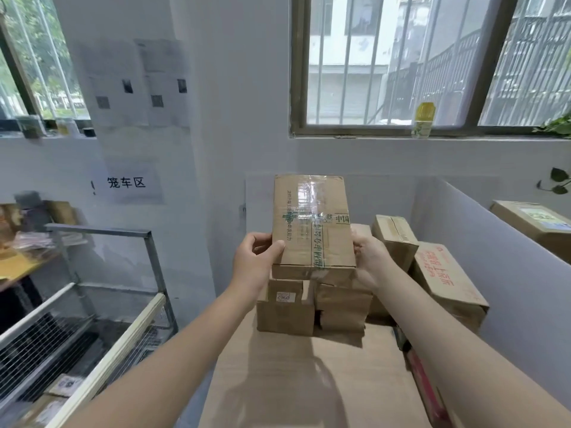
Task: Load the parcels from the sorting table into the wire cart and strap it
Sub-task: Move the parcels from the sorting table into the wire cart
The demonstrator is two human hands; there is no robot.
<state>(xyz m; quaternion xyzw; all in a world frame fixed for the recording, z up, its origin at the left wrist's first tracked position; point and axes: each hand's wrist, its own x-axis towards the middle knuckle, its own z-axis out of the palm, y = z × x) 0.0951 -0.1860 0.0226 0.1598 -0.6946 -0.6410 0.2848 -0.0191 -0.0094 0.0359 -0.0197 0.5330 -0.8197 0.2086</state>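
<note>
A taped cardboard parcel (312,223) with green print is held between both hands above two small brown parcels (285,313) on the wooden sorting table (278,381). My left hand (255,257) grips its left edge, thumb on top. My right hand (369,257) grips its right edge, fingers mostly hidden behind the box. The wire cart (102,307) stands low at the left, with a couple of flat parcels (58,393) on its floor.
More boxes lie at the table's right, among them one with red print (445,285) and a tilted one (394,239). A grey partition (500,257) borders the table on the right. A white wall with a sign and a barred window lie ahead.
</note>
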